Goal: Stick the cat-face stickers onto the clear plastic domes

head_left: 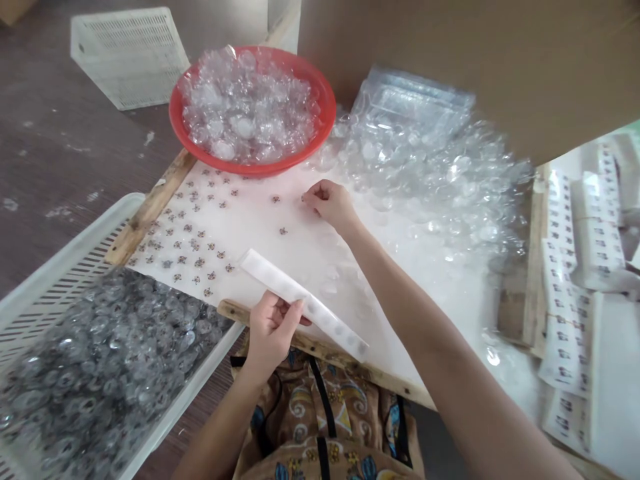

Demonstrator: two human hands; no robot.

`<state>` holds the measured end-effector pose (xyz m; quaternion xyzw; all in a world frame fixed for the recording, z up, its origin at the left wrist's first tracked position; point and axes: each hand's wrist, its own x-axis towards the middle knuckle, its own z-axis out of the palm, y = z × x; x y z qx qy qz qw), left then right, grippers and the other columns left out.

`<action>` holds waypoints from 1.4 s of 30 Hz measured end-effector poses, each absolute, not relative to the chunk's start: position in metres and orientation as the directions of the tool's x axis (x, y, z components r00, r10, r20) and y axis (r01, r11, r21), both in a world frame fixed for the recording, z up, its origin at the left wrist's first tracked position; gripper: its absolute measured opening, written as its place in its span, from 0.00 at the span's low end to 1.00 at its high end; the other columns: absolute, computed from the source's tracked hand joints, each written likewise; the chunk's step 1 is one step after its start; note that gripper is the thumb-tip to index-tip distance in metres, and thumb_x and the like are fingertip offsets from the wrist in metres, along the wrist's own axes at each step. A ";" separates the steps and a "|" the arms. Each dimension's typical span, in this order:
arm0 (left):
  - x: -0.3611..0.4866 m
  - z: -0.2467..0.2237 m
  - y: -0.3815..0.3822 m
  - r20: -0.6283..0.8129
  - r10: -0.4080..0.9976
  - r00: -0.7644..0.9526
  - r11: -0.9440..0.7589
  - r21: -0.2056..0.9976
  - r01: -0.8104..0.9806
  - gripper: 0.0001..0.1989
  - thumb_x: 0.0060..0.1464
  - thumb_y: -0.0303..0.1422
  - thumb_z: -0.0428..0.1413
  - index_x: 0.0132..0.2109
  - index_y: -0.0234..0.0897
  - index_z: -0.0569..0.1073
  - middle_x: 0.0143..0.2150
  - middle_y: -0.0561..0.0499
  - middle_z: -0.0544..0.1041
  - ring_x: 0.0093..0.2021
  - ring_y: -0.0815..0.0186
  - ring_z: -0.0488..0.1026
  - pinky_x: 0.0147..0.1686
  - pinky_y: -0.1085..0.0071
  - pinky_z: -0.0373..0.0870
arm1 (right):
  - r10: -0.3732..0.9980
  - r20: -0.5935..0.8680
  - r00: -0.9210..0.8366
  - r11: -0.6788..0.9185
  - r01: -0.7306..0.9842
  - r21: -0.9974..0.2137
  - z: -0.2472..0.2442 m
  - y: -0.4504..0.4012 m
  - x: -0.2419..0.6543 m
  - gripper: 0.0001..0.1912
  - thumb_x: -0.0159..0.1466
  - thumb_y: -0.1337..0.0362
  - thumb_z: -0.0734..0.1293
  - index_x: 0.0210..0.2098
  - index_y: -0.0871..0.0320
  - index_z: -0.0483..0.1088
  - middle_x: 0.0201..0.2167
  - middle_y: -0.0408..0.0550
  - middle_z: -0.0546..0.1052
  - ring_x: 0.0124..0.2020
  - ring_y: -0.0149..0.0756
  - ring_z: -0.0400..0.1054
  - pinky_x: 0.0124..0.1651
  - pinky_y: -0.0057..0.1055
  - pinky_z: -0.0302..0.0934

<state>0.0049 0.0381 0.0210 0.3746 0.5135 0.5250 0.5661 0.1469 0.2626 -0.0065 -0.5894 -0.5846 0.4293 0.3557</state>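
My left hand (275,327) grips a long white strip of round stickers (330,320) between thumb and fingers, above the near edge of the white work surface. Farther forward, my right hand (330,203) is closed in a pinch low over the surface. A small dark mark shows at its fingertips, but what they hold is too small to make out. Just left of that hand lie two small dark printed motifs (283,231). Many more printed motifs (197,262) are spread over the surface's left part. Clear plastic domes (400,173) lie heaped to the right.
A red basin (327,113) full of clear plastic pieces stands at the back. Clear plastic trays (415,100) rest behind the heap. At left is a white crate (134,200) of clear pieces; another white basket (130,60) stands beyond. Printed sticker strips (563,287) lie right, past a wooden edge.
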 end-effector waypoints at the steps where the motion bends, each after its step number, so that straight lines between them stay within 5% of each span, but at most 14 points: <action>1: 0.005 0.021 0.038 -0.189 0.979 -0.078 0.170 0.963 -0.210 0.09 0.59 0.38 0.61 0.38 0.36 0.76 0.28 0.53 0.78 0.26 0.67 0.78 0.28 0.73 0.79 | 0.993 -0.103 -0.052 -0.074 0.400 -0.913 -0.008 0.265 0.146 0.04 0.56 0.65 0.67 0.26 0.57 0.68 0.19 0.38 0.69 0.22 0.28 0.60 0.28 0.27 0.55; 10: 0.004 0.019 0.035 -0.197 0.978 -0.064 0.181 0.963 -0.200 0.07 0.60 0.36 0.61 0.39 0.36 0.76 0.29 0.52 0.78 0.27 0.67 0.79 0.28 0.74 0.78 | 0.989 -0.134 -0.067 -0.072 0.569 -0.819 -0.007 0.268 0.140 0.03 0.54 0.65 0.68 0.26 0.58 0.70 0.25 0.43 0.75 0.27 0.32 0.66 0.32 0.29 0.58; 19: 0.004 0.020 0.035 -0.195 0.978 -0.069 0.180 0.967 -0.180 0.09 0.60 0.39 0.61 0.39 0.36 0.76 0.29 0.52 0.78 0.27 0.66 0.78 0.29 0.72 0.79 | 0.993 0.018 -0.117 0.109 0.843 -0.526 0.002 0.252 0.122 0.07 0.62 0.67 0.63 0.36 0.58 0.74 0.33 0.50 0.76 0.31 0.38 0.66 0.35 0.33 0.57; 24: 0.004 0.019 0.034 -0.192 0.979 -0.075 0.176 0.968 -0.179 0.10 0.59 0.39 0.61 0.39 0.36 0.76 0.29 0.52 0.77 0.27 0.67 0.78 0.29 0.73 0.79 | 0.946 0.139 -0.292 0.324 0.855 -0.406 -0.002 0.255 0.123 0.09 0.62 0.70 0.60 0.36 0.60 0.73 0.43 0.60 0.74 0.39 0.43 0.66 0.38 0.34 0.56; 29: 0.004 0.015 0.033 -0.183 0.981 -0.065 0.169 0.970 -0.174 0.09 0.60 0.39 0.61 0.39 0.37 0.76 0.29 0.53 0.77 0.27 0.67 0.78 0.29 0.73 0.79 | 0.921 0.097 -0.378 0.379 0.806 -0.454 -0.003 0.262 0.130 0.08 0.62 0.71 0.60 0.35 0.60 0.71 0.36 0.55 0.74 0.33 0.39 0.64 0.37 0.33 0.55; 42: 0.004 0.019 0.034 -0.194 0.978 -0.070 0.183 0.973 -0.140 0.12 0.60 0.41 0.60 0.38 0.36 0.75 0.28 0.53 0.77 0.26 0.67 0.78 0.28 0.73 0.78 | 0.974 -0.077 -0.212 0.121 0.779 -0.615 0.003 0.273 0.127 0.04 0.59 0.69 0.65 0.32 0.60 0.73 0.29 0.49 0.76 0.30 0.36 0.66 0.35 0.31 0.57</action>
